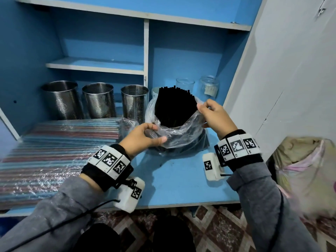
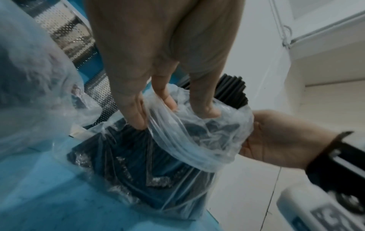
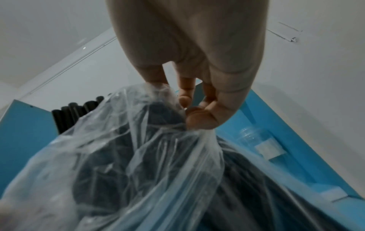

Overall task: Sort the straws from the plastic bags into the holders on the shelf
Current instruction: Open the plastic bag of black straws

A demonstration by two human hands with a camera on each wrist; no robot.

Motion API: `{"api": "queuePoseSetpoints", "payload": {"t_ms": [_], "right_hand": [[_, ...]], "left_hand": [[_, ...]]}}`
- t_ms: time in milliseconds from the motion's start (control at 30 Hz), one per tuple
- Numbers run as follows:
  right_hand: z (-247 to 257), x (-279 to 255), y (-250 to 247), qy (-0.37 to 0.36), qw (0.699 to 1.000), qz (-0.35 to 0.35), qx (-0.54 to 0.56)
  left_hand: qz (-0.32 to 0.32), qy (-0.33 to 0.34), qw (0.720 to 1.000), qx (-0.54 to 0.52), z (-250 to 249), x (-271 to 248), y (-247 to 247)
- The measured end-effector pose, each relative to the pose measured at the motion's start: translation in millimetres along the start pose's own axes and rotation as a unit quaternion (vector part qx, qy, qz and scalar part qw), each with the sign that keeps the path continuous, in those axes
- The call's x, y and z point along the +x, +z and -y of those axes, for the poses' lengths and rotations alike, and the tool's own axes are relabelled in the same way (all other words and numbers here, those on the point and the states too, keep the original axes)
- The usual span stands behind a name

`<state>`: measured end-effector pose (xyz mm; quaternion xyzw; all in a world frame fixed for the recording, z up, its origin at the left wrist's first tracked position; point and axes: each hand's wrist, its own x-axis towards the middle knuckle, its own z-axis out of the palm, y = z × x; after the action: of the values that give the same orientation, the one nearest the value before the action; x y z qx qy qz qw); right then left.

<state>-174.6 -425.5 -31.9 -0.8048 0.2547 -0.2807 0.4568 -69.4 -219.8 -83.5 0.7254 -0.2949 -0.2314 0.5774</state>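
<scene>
- Left hand point(image 1: 143, 137), nearest the head camera: fingers and thumb curled round the near-left rim of the clear plastic bag point(image 1: 179, 136), gripping the film. The left wrist view confirms it, with fingertips point(image 2: 207, 109) hooked over the rolled-down edge.
- Right hand point(image 1: 215, 116): thumb and fingers pinch the far-right rim of the same bag; the right wrist view shows the film gathered at that pinch.
- Black straws point(image 1: 174, 106): a dense bundle standing near upright in the bag on the blue shelf point(image 1: 181, 175), long axis vertical, tilted slightly away. The tops rise clear of the bag mouth between the two grips.
- Governing relation, as judged: the bundle sits between and just beyond both hands. The right hand is nearer the exposed tops, the left nearer the bundle's middle. The three perforated steel holders point(image 1: 135, 102) stand to the left, the closest just beside the bag, so the left hand has the shorter path.
- Flat packs of coloured straws point(image 1: 60, 151) lie along the shelf at left. Two glass jars point(image 1: 209, 86) stand behind the bag.
- Not determinable: the bundle's lower end, obscured by creased film; whether the straws are banded; the holders' contents; a pale object behind the bundle, largely hidden.
</scene>
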Motion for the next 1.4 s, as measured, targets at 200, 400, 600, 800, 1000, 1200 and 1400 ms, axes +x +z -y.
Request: {"api": "queuePoseSetpoints", "payload": {"t_ms": [200,400,600,800,1000,1200,1400], "right_hand": [[-12,0,9,-0.034,0.997,-0.068,-0.012],[-36,-2,21,0.027,0.974,-0.089,0.208],[-55,-2,26,0.063,0.971,-0.051,0.224],[-55,-1,17,0.063,0.996,-0.005,0.061],[-42,-6,1,0.035,0.999,-0.023,0.013],[-43,-11,12,-0.049,0.995,0.037,-0.080],[-44,-12,-6,0.013,0.993,0.043,0.105]], "left_hand": [[-0.029,-0.049,0.993,-0.099,-10,4,-4],[-0.098,-0.065,0.975,-0.188,-6,15,7],[-0.067,-0.019,0.986,-0.154,-2,20,2],[-0.034,-0.042,0.994,-0.094,4,21,-10],[-0.124,-0.015,0.988,-0.095,-6,30,-26],[-0.079,0.003,0.990,-0.114,0,24,-9],[-0.083,-0.034,0.981,-0.173,10,23,-9]]}}
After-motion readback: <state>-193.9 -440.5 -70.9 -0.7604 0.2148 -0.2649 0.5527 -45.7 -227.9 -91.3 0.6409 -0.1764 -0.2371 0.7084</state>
